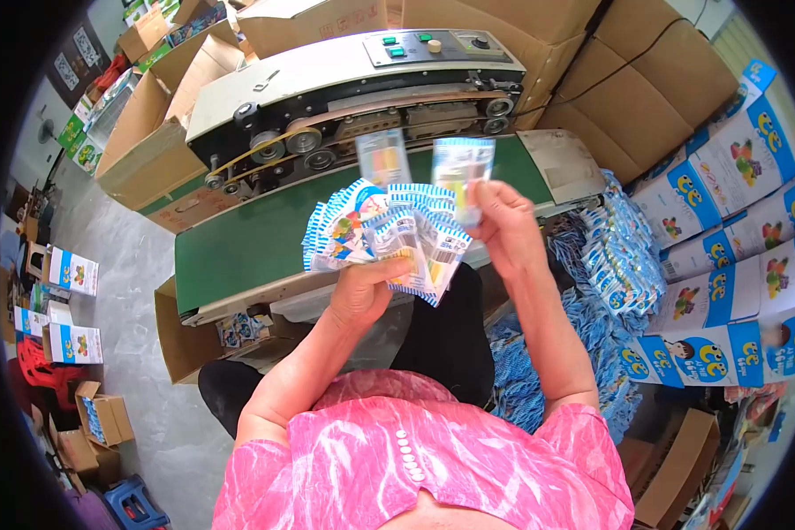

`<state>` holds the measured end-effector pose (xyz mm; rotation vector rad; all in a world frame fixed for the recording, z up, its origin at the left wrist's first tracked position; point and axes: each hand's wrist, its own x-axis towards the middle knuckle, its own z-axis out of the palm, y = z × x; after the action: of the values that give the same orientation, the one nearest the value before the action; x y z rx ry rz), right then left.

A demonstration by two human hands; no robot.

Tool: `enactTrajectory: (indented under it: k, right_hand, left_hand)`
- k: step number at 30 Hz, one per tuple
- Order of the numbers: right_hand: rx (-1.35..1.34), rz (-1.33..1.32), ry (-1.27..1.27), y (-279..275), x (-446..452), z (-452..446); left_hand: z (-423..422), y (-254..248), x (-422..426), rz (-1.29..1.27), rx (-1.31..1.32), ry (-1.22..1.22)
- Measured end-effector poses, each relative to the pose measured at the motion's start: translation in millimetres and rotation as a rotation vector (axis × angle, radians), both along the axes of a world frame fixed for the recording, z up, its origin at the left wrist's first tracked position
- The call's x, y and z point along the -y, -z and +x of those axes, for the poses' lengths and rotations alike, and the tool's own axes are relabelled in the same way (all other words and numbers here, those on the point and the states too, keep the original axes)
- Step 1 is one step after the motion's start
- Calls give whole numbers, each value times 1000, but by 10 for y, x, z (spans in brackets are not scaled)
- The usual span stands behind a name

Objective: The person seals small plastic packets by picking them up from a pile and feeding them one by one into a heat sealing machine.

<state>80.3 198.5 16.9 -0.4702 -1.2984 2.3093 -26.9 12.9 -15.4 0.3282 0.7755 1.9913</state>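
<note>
My left hand (pixel 362 291) is closed around a fanned bunch of small blue-and-white striped plastic packets (pixel 344 230), with coloured pieces showing through some of them. Between the thumb and fingers of my right hand (pixel 508 225) is a single clear-fronted packet (pixel 464 168), slightly blurred. Another packet (pixel 383 159) stands against the front of a band sealing machine (pixel 353 79), above its green conveyor belt (pixel 238 256). Both hands are in front of the machine, over the belt's near edge. The fingertips under the bunch are partly hidden.
To the right lie a large heap of blue packets (pixel 548 353) and a stack of them (pixel 623 256). Printed display boxes (pixel 724 194) line the right side. Cardboard boxes (pixel 645 97) surround the machine. On the left floor are small cartons (pixel 72 343) and a blue stool (pixel 135 503).
</note>
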Motion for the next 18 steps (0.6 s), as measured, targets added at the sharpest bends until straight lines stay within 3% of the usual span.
enactTrajectory:
  k: [4, 7, 12, 15, 16, 18]
  right_hand:
    - [208, 333, 521, 21, -756, 51]
    - [354, 350, 552, 147, -1333, -31]
    - [346, 455, 436, 286, -1658, -356]
    - [448, 872, 417, 422, -1712, -501]
    - [454, 868, 406, 399, -1623, -483]
    - [408, 1314, 642, 157, -1233, -380]
  left_hand:
    - [2, 20, 28, 27, 2, 7]
    - [-16, 69, 28, -13, -8, 23]
    - [-21, 49, 28, -13, -13, -5]
    - [-31, 7, 31, -14, -5, -11]
    - [-34, -3, 35, -21, 3, -17]
    - [-62, -24, 40, -21, 22, -42]
